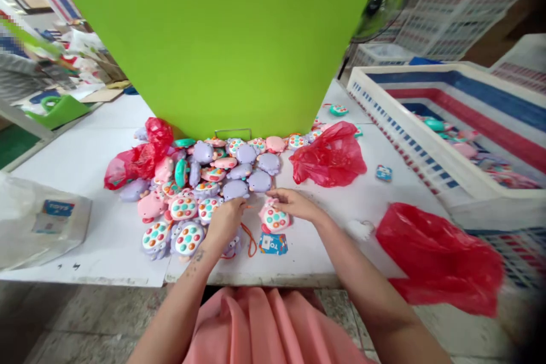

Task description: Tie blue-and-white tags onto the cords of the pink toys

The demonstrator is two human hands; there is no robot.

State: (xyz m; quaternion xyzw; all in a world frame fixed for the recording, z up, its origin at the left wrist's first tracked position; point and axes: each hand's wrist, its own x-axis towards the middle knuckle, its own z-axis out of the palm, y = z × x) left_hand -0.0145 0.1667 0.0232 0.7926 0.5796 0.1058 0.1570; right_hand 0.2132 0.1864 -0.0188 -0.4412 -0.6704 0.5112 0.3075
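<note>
A pink animal-shaped toy (275,218) with coloured round buttons lies face up in front of me. My right hand (295,203) closes on its upper right side, fingers and thumb at the toy's top. To its left, my left hand (230,215) is closed in a pinch, with a short bit of orange cord (249,206) showing at the fingertips. A blue printed card (273,244) lies just below the pink toy. Another orange cord loop (251,242) lies left of the card. Under my left wrist, a purple toy (232,247) is partly hidden.
Many purple, pink and green toys (234,189) are heaped left and ahead, against a green panel (230,45). Red plastic bags (330,156) lie on the white table (106,250). A clear bag (25,222) with cards stands left; a white crate (426,182) with toys stands right.
</note>
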